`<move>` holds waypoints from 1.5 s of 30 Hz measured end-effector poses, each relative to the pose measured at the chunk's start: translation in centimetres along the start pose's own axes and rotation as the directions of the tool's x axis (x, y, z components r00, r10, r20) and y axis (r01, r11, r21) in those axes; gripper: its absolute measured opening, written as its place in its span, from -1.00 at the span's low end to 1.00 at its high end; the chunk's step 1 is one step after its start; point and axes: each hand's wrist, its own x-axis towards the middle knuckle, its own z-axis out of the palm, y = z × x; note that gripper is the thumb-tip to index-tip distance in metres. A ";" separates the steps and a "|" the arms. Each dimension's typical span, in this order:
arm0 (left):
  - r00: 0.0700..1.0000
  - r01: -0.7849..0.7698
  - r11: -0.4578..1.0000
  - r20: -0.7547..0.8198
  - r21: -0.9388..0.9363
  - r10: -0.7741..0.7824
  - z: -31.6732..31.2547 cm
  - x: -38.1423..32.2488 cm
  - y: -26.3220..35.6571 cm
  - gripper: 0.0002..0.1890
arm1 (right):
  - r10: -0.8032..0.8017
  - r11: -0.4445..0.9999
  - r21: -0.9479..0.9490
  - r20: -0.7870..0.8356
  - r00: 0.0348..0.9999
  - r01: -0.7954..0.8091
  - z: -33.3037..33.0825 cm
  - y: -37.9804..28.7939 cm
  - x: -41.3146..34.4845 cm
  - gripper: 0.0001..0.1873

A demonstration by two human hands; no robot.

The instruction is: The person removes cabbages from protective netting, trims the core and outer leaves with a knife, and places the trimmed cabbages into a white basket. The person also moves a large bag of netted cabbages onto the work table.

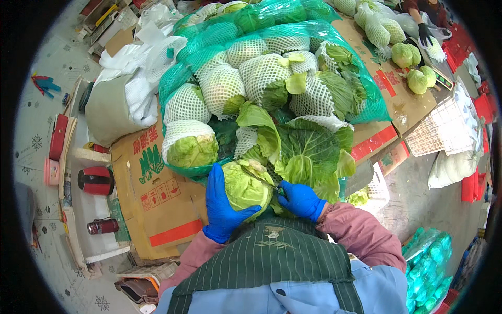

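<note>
A pale green cabbage head [244, 189] rests against my left hand [225, 208], which wears a blue glove and grips it from the left with the thumb across its near side. My right hand [301, 200], gloved in blue too, is closed around the handle of a knife [257, 176]. The blade lies across the top of the cabbage, near its cut stem end. Large loose outer leaves [308, 149] spread just beyond my right hand. Behind them, several cabbages in white foam nets [223, 88] sit in an opened green mesh bag [370, 104].
Flattened cardboard [172, 208] covers the table. A pile of white foam nets [143, 98] stands at the left, by a red-and-black kettle [96, 181] and a thermos [102, 226]. At the upper right are a co-worker's black-gloved hand [424, 34], bare cabbages [406, 55] and a white basket [443, 127].
</note>
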 end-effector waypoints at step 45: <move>0.998 0.056 0.995 -0.047 0.084 -0.052 3.0 3.1 0.9 0.41 | -0.075 0.994 -0.109 -0.424 0.903 0.031 -3.7 -0.5 -0.8 -0.62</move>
